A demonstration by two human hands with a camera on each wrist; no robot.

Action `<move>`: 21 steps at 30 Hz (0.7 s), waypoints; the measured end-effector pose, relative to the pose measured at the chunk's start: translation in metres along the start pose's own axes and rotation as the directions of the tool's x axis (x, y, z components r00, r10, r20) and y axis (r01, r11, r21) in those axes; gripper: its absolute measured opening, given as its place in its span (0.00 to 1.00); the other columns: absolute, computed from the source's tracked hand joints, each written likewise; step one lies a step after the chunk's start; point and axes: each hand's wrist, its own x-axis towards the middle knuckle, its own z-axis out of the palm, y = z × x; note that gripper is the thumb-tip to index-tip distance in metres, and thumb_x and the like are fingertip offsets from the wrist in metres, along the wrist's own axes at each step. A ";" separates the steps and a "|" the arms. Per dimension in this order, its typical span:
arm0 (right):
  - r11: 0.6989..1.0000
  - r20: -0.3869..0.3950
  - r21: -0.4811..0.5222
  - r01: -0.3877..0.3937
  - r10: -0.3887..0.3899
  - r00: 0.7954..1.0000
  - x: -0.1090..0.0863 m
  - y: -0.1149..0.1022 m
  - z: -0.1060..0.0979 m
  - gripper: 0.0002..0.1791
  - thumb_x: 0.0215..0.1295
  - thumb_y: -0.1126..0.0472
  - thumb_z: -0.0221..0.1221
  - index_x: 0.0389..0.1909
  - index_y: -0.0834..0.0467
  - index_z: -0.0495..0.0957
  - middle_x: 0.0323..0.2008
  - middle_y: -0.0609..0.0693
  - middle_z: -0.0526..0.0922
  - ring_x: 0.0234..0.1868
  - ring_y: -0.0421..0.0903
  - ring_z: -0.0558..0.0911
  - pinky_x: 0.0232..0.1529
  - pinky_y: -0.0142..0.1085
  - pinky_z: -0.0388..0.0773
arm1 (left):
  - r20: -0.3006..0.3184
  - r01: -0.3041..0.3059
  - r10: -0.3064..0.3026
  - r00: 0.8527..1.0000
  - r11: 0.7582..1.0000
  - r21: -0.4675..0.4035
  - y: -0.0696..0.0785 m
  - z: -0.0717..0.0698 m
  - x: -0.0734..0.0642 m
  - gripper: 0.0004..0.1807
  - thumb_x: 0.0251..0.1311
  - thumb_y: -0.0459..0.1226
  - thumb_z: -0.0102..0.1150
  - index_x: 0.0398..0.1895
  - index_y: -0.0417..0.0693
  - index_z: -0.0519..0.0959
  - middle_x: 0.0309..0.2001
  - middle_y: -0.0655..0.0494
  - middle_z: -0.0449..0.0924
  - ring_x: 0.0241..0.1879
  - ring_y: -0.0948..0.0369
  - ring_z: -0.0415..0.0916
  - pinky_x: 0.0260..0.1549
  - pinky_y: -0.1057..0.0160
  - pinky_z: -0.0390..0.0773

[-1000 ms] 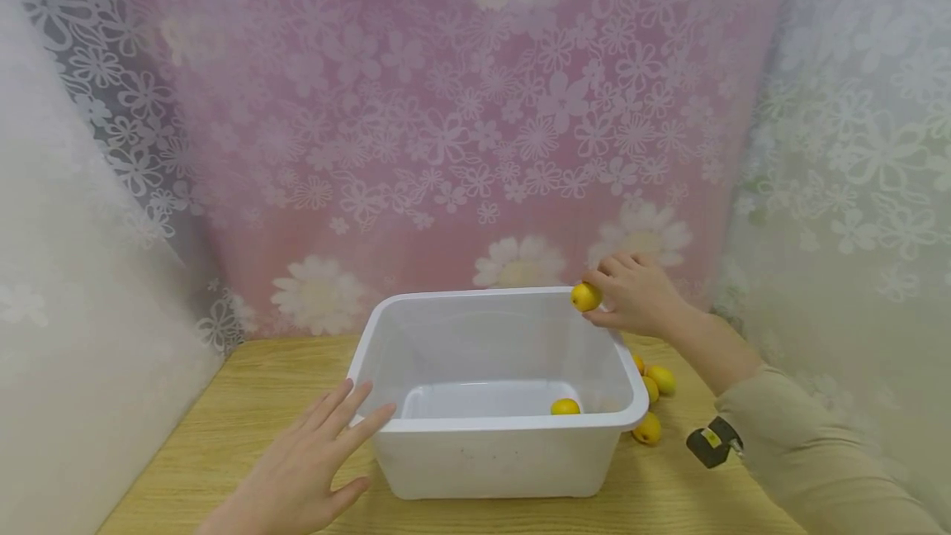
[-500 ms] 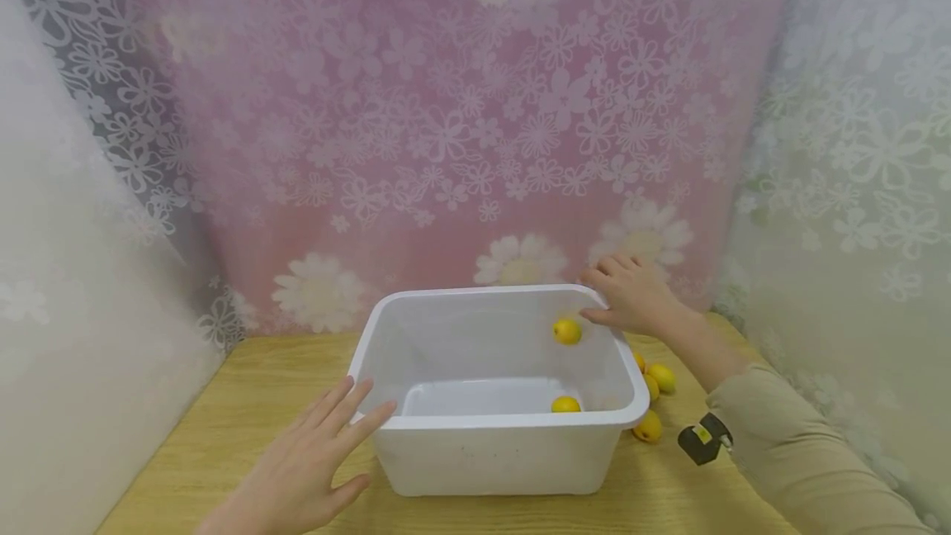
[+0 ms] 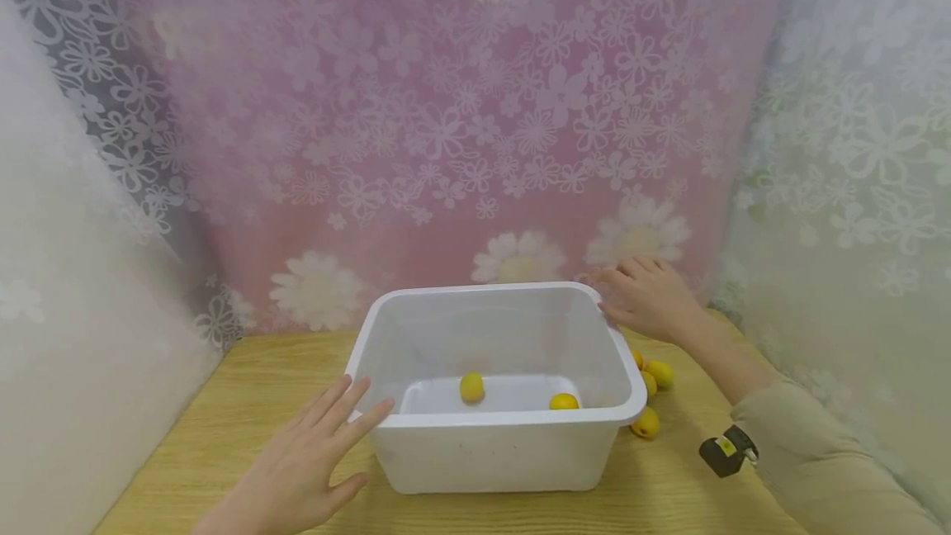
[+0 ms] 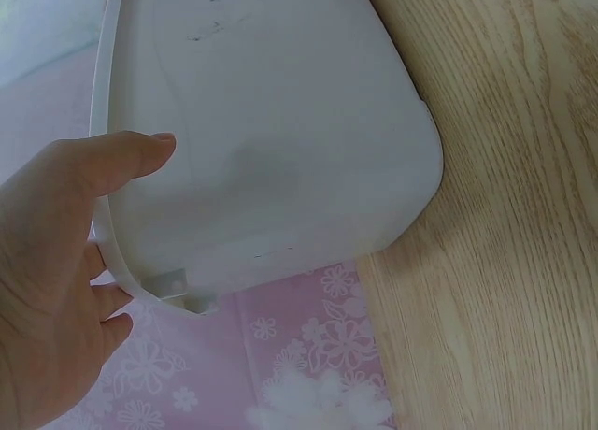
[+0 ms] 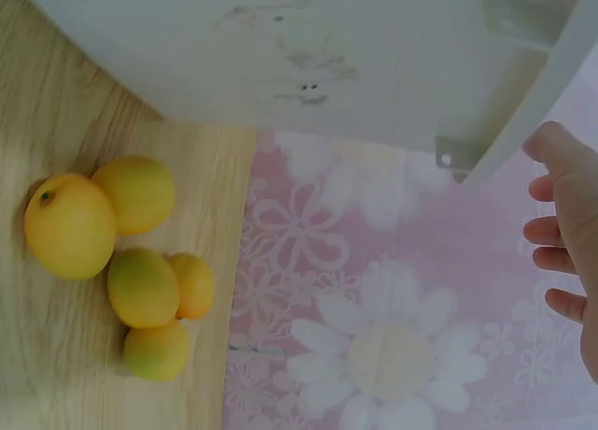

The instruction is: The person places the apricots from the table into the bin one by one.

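Observation:
A deep white plastic basin stands on the table. Two yellow, lemon-like fruits lie inside it: one fruit near the middle, the other fruit partly hidden behind the front rim. My left hand is spread at the basin's front left corner, fingers over the rim; its wrist view shows the thumb along the outer wall. My right hand is at the back right corner with nothing in its grasp. In the right wrist view its loosely bent fingers are close to the rim.
Several more yellow fruits lie bunched on the wooden table, right of the basin. A black camera block sits on the right sleeve. A pink flowered curtain hangs behind, with pale sheets at both sides.
My right hand has let go of a yellow fruit over the basin; it dropped inside and now lies near the middle. That hand has drawn slightly right. The left hand has stayed put.

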 end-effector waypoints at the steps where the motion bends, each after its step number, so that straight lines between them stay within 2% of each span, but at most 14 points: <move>1: 1.000 -0.033 -0.006 0.018 -0.018 0.999 -0.003 0.002 0.001 0.20 0.52 0.52 0.63 0.44 0.58 0.78 0.33 0.53 0.75 0.41 0.56 0.73 0.45 0.51 0.69 | 0.001 0.001 -0.001 1.000 1.000 -0.002 0.000 0.000 0.000 0.40 0.54 0.53 0.59 0.70 0.54 0.59 0.66 0.40 0.59 0.62 0.40 0.59 0.66 0.67 0.31; 3: 0.998 -0.097 -0.016 0.055 -0.056 0.994 -0.009 0.004 0.001 0.18 0.53 0.52 0.61 0.42 0.58 0.78 0.32 0.53 0.74 0.39 0.55 0.73 0.41 0.51 0.70 | 0.000 0.003 -0.003 1.000 1.000 -0.003 0.000 0.000 0.000 0.41 0.52 0.53 0.61 0.70 0.54 0.59 0.66 0.40 0.59 0.62 0.40 0.59 0.66 0.67 0.31; 4: 0.997 -0.121 -0.025 0.070 -0.072 0.990 -0.012 0.006 0.002 0.19 0.57 0.48 0.58 0.41 0.59 0.78 0.31 0.53 0.74 0.38 0.55 0.73 0.40 0.51 0.71 | -0.002 0.003 -0.003 1.000 1.000 -0.003 0.000 0.000 0.000 0.41 0.53 0.54 0.60 0.70 0.54 0.59 0.66 0.40 0.59 0.62 0.40 0.59 0.66 0.67 0.31; 5: 0.997 -0.143 -0.022 0.079 -0.081 0.986 -0.016 0.007 0.002 0.20 0.61 0.45 0.54 0.39 0.59 0.78 0.31 0.53 0.73 0.37 0.55 0.72 0.39 0.51 0.71 | -0.004 0.003 -0.003 1.000 1.000 -0.005 0.000 0.000 0.000 0.43 0.50 0.52 0.63 0.70 0.54 0.59 0.66 0.40 0.59 0.62 0.40 0.59 0.66 0.67 0.31; 9: 0.995 -0.203 -0.034 0.095 -0.100 0.974 -0.030 0.009 0.002 0.35 0.68 0.36 0.32 0.37 0.61 0.77 0.30 0.53 0.73 0.34 0.54 0.73 0.36 0.52 0.72 | -0.006 0.001 -0.001 1.000 1.000 -0.006 0.000 0.000 0.001 0.40 0.55 0.54 0.58 0.70 0.55 0.59 0.66 0.40 0.59 0.62 0.40 0.59 0.66 0.67 0.32; 10: 0.994 -0.213 -0.039 0.099 -0.105 0.971 -0.034 0.010 0.003 0.37 0.68 0.36 0.29 0.36 0.61 0.76 0.30 0.54 0.73 0.34 0.55 0.73 0.35 0.53 0.72 | -0.006 0.000 0.000 1.000 1.000 -0.005 0.000 0.000 0.001 0.38 0.58 0.56 0.53 0.70 0.55 0.59 0.66 0.40 0.59 0.62 0.40 0.59 0.66 0.67 0.32; 11: 0.994 -0.218 -0.042 0.103 -0.110 0.970 -0.038 0.010 0.004 0.37 0.68 0.36 0.29 0.36 0.62 0.76 0.30 0.55 0.73 0.34 0.56 0.73 0.35 0.53 0.71 | -0.005 0.000 0.000 1.000 1.000 -0.008 0.000 0.000 0.001 0.38 0.58 0.56 0.54 0.70 0.55 0.59 0.66 0.40 0.59 0.62 0.40 0.59 0.66 0.67 0.32; 14: 0.993 -0.189 -0.045 0.109 -0.115 0.975 -0.052 0.011 0.008 0.37 0.68 0.36 0.30 0.39 0.62 0.76 0.32 0.55 0.74 0.35 0.57 0.73 0.35 0.53 0.70 | -0.004 0.003 -0.003 1.000 1.000 -0.011 0.000 0.000 0.001 0.35 0.64 0.60 0.38 0.70 0.54 0.59 0.66 0.40 0.59 0.62 0.40 0.59 0.66 0.67 0.30; 15: 0.994 -0.166 -0.045 0.102 -0.109 0.980 -0.057 0.010 0.009 0.37 0.68 0.36 0.30 0.40 0.63 0.77 0.33 0.56 0.74 0.36 0.57 0.73 0.36 0.52 0.71 | -0.004 0.003 -0.003 1.000 1.000 -0.012 0.000 0.000 0.001 0.35 0.64 0.60 0.38 0.70 0.54 0.59 0.66 0.40 0.59 0.62 0.40 0.59 0.66 0.68 0.30; 17: 0.994 -0.115 -0.059 0.091 -0.097 0.989 -0.067 0.009 0.011 0.39 0.67 0.34 0.29 0.42 0.62 0.76 0.35 0.55 0.75 0.37 0.56 0.74 0.36 0.51 0.72 | -0.004 0.000 0.000 1.000 1.000 -0.011 0.000 0.000 0.001 0.35 0.63 0.59 0.43 0.70 0.54 0.59 0.66 0.39 0.59 0.61 0.39 0.60 0.66 0.67 0.30; 19: 0.995 -0.060 -0.068 0.075 -0.079 0.995 -0.076 0.007 0.012 0.41 0.66 0.32 0.27 0.45 0.62 0.76 0.37 0.55 0.75 0.39 0.55 0.74 0.39 0.52 0.72 | -0.002 -0.003 0.003 1.000 1.000 -0.007 0.000 0.000 0.001 0.35 0.63 0.59 0.42 0.70 0.54 0.59 0.66 0.39 0.60 0.61 0.39 0.60 0.66 0.67 0.30; 21: 0.996 -0.018 -0.068 0.060 -0.061 0.998 -0.083 0.004 0.013 0.43 0.65 0.31 0.26 0.45 0.62 0.76 0.38 0.54 0.75 0.40 0.55 0.74 0.40 0.52 0.71 | 0.000 -0.006 0.006 1.000 1.000 -0.005 0.000 0.000 0.001 0.36 0.60 0.57 0.49 0.70 0.54 0.59 0.66 0.39 0.60 0.61 0.39 0.60 0.66 0.67 0.30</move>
